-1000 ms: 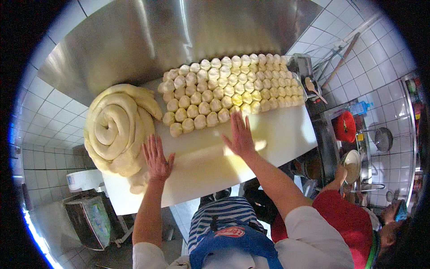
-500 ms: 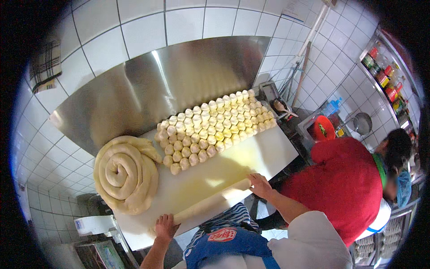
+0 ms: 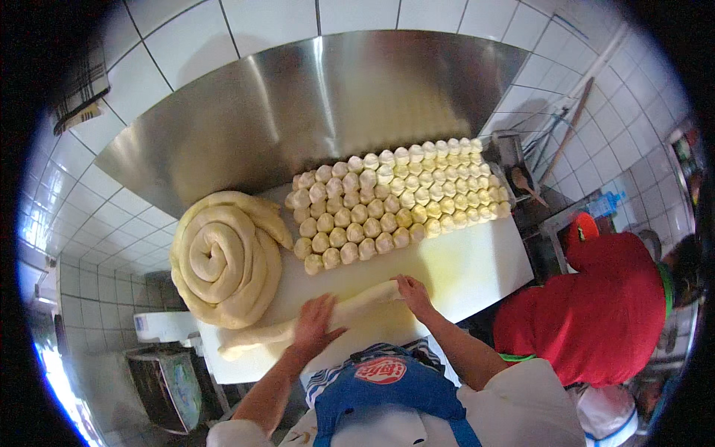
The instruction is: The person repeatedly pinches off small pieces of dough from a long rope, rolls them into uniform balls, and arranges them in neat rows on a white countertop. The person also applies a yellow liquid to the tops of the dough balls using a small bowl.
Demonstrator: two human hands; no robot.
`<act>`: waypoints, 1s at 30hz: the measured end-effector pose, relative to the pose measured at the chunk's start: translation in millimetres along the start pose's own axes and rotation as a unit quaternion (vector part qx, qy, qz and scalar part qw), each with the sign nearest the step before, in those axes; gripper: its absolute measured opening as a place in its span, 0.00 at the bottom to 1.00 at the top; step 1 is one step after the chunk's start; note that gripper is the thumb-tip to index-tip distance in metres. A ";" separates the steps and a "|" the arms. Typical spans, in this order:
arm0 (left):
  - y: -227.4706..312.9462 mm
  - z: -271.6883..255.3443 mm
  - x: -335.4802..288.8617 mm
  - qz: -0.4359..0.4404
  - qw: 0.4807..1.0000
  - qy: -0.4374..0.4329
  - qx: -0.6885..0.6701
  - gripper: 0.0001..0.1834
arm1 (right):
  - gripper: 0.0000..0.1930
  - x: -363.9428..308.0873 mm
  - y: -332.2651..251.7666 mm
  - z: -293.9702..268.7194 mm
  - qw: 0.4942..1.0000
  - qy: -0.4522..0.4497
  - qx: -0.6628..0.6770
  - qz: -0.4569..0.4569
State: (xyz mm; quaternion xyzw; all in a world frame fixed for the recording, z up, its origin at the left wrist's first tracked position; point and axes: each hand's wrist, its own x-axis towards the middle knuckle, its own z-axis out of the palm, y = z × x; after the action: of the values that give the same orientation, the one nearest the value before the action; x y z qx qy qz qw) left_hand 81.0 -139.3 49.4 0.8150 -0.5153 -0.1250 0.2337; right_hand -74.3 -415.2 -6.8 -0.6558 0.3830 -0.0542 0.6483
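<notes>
A long pale dough rope (image 3: 366, 301) lies near the front edge of the white work board (image 3: 469, 261). My left hand (image 3: 317, 325) rests across its middle, fingers extended and thumb apart, slightly blurred. At the rope's right end, the fingers of my right hand (image 3: 412, 293) curl around the tip. To the left sits a big spiral coil of thick dough (image 3: 227, 257), its loose end pointing right. Tight rows of small dough pieces (image 3: 395, 197) cover the far part of the board; those at the right look yellower.
A steel splash panel (image 3: 298, 112) stands behind the board. A person in red (image 3: 588, 305) bends over close on my right. Beyond the board's right end are a dark container with a wooden-looking utensil (image 3: 521, 179) and a red bowl (image 3: 585, 226). A white device (image 3: 165, 326) stands at the left.
My left hand has gone from the rope's left end to its middle, moving right and away from me. My right hand stays at the right end. The other person has shifted within the tilted view.
</notes>
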 end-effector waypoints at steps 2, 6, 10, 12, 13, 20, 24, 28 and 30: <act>44.7 39.1 67.2 0.010 1.000 -0.012 -0.008 0.49 | 0.21 11.7 -6.0 3.1 0.996 0.057 -0.070 -0.013; 81.2 78.0 142.5 -0.065 0.991 -0.037 -0.115 0.46 | 0.20 24.8 -34.5 1.8 0.982 0.113 -0.100 -0.115; 79.2 89.4 149.9 -0.117 0.988 0.012 -0.103 0.36 | 0.15 22.6 -52.8 16.0 0.965 0.135 -0.152 -0.164; 76.0 91.4 145.8 -0.161 0.981 0.018 -0.108 0.30 | 0.14 19.2 -53.6 26.9 0.947 0.139 -0.175 -0.231; 75.6 91.9 144.5 -0.159 0.983 0.010 -0.095 0.27 | 0.14 18.7 -52.9 30.7 0.935 0.153 -0.187 -0.260; 88.8 85.3 142.7 -0.123 0.990 0.001 -0.073 0.11 | 0.16 9.1 -75.9 14.4 0.952 0.142 -0.241 -0.123; 83.7 82.6 150.4 -0.086 0.992 -0.042 -0.084 0.11 | 0.17 -16.2 -114.5 22.9 0.957 0.075 -0.276 -0.053; 65.9 84.8 161.3 -0.110 0.978 -0.060 -0.169 0.12 | 0.13 -4.5 -142.3 44.0 0.969 -0.016 -0.150 -0.194; 61.2 86.0 167.7 -0.182 0.974 -0.105 -0.088 0.14 | 0.12 46.7 -154.0 24.5 0.976 0.093 -0.067 -0.184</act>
State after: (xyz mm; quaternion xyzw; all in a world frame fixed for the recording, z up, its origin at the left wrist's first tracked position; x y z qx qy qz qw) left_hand 68.4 -333.6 12.9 0.8536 -0.3671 -0.2955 0.2220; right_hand 38.8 -442.7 106.9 -0.7486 0.3175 -0.2074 0.5438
